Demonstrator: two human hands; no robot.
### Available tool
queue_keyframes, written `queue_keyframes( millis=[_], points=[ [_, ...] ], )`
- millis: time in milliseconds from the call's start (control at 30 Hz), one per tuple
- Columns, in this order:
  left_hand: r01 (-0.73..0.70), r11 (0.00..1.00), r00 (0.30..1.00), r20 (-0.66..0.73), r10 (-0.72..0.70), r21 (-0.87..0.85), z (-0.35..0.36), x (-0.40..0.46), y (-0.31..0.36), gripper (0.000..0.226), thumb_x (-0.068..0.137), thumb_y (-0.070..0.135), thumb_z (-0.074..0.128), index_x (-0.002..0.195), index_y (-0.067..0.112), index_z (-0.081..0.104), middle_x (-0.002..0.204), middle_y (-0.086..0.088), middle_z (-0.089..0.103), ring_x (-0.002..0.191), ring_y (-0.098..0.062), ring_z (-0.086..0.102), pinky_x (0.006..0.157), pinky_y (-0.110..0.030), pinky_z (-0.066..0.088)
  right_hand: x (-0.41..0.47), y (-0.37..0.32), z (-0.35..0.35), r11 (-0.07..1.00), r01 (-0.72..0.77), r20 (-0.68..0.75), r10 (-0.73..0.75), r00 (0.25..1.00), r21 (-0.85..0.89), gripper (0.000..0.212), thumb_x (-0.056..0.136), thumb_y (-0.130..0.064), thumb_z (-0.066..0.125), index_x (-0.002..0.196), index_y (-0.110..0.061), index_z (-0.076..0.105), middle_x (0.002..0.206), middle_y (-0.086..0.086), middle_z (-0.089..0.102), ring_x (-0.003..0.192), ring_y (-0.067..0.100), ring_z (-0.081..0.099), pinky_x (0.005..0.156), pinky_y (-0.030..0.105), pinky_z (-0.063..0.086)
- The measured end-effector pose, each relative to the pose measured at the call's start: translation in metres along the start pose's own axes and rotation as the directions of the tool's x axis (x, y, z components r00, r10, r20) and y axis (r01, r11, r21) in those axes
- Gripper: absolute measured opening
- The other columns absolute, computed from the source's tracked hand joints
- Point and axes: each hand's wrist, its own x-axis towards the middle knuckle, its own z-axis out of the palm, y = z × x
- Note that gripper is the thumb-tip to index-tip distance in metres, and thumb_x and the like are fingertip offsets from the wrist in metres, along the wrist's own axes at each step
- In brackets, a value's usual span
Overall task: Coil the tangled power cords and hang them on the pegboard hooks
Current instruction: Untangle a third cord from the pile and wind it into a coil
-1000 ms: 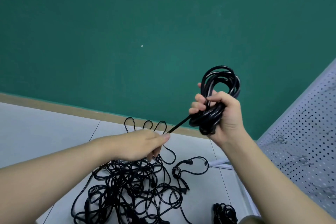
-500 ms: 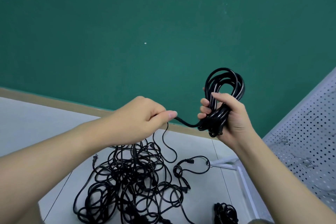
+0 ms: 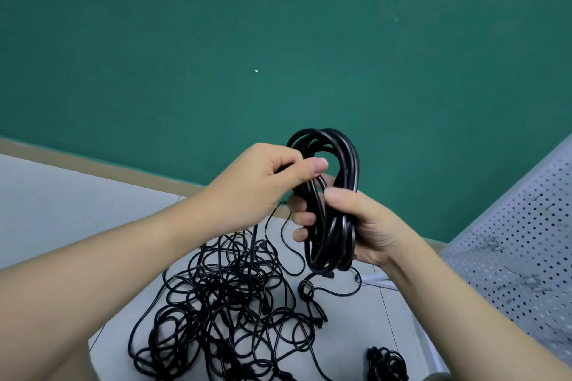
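Coil [image 3: 331, 201], black: gripped upright in right hand [image 3: 368, 226]; left hand [image 3: 263, 179] pinches its top loop. Tangle [image 3: 229, 312] on floor below.

No writing, label, brand, number or sign can be read anywhere in the view.

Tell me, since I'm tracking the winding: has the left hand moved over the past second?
Yes. The left hand rose from above the tangled black cords to the black coiled cord.
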Motion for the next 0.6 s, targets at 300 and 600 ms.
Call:
queue_keyframes(
  millis=[300, 600],
  points=[
    [-0.011, 0.962, 0.998, 0.057, -0.005, 0.274, 0.005, -0.009, -0.004, 0.029, 0.11, 0.032, 0.033, 0.082, 0.028, 0.038, 0.075, 0.007, 0.05, 0.066, -0.006, 0.046, 0.061, -0.023, 0.036, 0.004, 0.005, 0.013, 0.993, -0.091, -0.071, 0.086, 0.994, -0.071, 0.052, 0.064, -0.024, 0.095, 0.1, -0.017, 0.058, 0.084, 0.006, 0.032, 0.076, 0.019, 0.025, 0.076, 0.036, 0.043],
    [-0.07, 0.976, 0.997, -0.029, 0.077, 0.205, 0.012, -0.013, -0.005, 0.011, 0.104, 0.025, 0.055, 0.095, 0.024, 0.061, 0.076, 0.017, 0.069, 0.062, -0.005, 0.058, 0.059, -0.018, 0.042, 0.002, 0.002, 0.015, 0.997, 0.004, -0.068, 0.001, 0.998, 0.071, 0.035, 0.061, -0.004, 0.059, 0.093, -0.012, 0.069, 0.079, 0.004, 0.052, 0.071, 0.015, 0.033, 0.07, 0.032, 0.035]
  ],
)
